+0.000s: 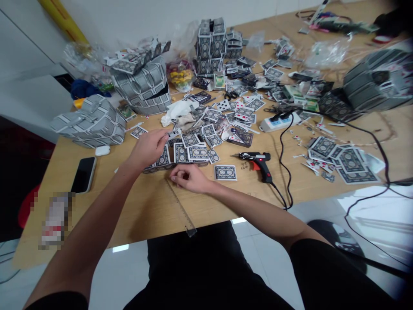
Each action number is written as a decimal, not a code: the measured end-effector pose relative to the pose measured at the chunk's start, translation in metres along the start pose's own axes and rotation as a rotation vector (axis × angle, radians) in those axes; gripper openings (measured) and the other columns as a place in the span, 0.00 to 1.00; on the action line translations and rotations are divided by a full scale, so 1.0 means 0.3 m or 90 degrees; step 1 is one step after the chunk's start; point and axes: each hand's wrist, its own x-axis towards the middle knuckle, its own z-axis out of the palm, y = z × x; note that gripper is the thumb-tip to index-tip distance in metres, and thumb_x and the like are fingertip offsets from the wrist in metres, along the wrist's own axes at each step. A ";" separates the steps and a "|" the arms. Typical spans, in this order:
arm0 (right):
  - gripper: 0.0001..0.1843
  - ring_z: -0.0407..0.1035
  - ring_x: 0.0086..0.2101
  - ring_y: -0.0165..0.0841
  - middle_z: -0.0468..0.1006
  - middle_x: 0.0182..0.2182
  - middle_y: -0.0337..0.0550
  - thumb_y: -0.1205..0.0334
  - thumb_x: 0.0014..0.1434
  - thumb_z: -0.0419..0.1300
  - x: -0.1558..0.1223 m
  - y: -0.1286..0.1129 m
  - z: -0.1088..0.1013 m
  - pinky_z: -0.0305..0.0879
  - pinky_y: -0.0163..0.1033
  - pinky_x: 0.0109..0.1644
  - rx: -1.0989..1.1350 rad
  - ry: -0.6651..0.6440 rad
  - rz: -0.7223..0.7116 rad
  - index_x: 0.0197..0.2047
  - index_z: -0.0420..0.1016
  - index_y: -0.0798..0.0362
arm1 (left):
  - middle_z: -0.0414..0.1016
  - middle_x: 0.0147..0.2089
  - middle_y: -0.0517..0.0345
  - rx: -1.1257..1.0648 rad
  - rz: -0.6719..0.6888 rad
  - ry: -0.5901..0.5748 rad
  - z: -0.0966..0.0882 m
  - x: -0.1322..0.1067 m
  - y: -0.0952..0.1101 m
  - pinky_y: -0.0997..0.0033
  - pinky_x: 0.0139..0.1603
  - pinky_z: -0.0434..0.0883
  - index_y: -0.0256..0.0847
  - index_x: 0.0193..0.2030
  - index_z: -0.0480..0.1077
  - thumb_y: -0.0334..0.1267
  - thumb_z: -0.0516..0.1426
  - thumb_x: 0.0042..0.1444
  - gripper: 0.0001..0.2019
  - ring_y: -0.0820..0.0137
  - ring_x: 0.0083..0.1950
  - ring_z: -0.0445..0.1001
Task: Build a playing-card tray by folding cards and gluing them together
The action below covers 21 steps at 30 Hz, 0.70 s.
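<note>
My left hand [150, 147] pinches a folded playing card [172, 134] at my fingertips, just past my right hand [190, 177], whose fingers curl narrow, holding what I cannot tell; the card looks light and flimsy, best gripped by its edges.

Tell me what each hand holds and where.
The left hand pinches a small card piece by its near edge; the right hand rests curled on the table; its hold cannot be told.

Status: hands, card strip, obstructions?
Left hand pinches a small card over the card strip. Right hand curled on table at strip's near edge. Glue gun lies apart on the right; ruler by right hand.
</note>
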 end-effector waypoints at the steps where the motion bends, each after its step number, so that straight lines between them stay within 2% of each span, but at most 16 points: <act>1: 0.06 0.69 0.24 0.28 0.77 0.22 0.33 0.61 0.67 0.65 0.000 -0.001 0.000 0.66 0.35 0.36 -0.001 -0.001 0.000 0.42 0.80 0.54 | 0.83 0.61 0.45 -0.003 0.000 0.002 0.000 0.000 0.000 0.57 0.64 0.71 0.39 0.66 0.76 0.43 0.47 0.75 0.23 0.56 0.61 0.79; 7: 0.05 0.66 0.24 0.27 0.76 0.22 0.34 0.62 0.66 0.65 -0.003 0.000 0.001 0.62 0.34 0.34 -0.034 0.003 -0.016 0.41 0.81 0.55 | 0.81 0.64 0.46 -0.003 0.006 0.017 0.003 0.001 -0.007 0.56 0.67 0.71 0.38 0.68 0.74 0.42 0.46 0.75 0.24 0.56 0.64 0.78; 12: 0.05 0.66 0.24 0.27 0.76 0.22 0.33 0.64 0.66 0.64 -0.002 0.000 0.003 0.61 0.33 0.33 -0.043 -0.001 -0.013 0.41 0.81 0.56 | 0.83 0.61 0.45 0.017 0.015 0.014 0.011 -0.001 -0.008 0.55 0.67 0.72 0.37 0.67 0.76 0.42 0.47 0.75 0.24 0.56 0.63 0.79; 17: 0.04 0.66 0.23 0.27 0.76 0.22 0.33 0.65 0.66 0.64 -0.001 -0.004 0.004 0.61 0.33 0.33 -0.047 -0.003 -0.009 0.40 0.81 0.56 | 0.83 0.60 0.47 0.032 0.050 0.007 0.021 -0.007 -0.017 0.54 0.65 0.73 0.40 0.65 0.78 0.42 0.49 0.74 0.23 0.56 0.60 0.79; 21: 0.04 0.65 0.23 0.26 0.76 0.22 0.33 0.66 0.66 0.64 -0.001 -0.007 0.004 0.60 0.33 0.32 -0.045 -0.005 -0.011 0.40 0.80 0.56 | 0.83 0.55 0.46 0.087 0.081 0.005 0.038 -0.008 -0.030 0.52 0.62 0.73 0.43 0.65 0.79 0.42 0.50 0.73 0.22 0.54 0.58 0.78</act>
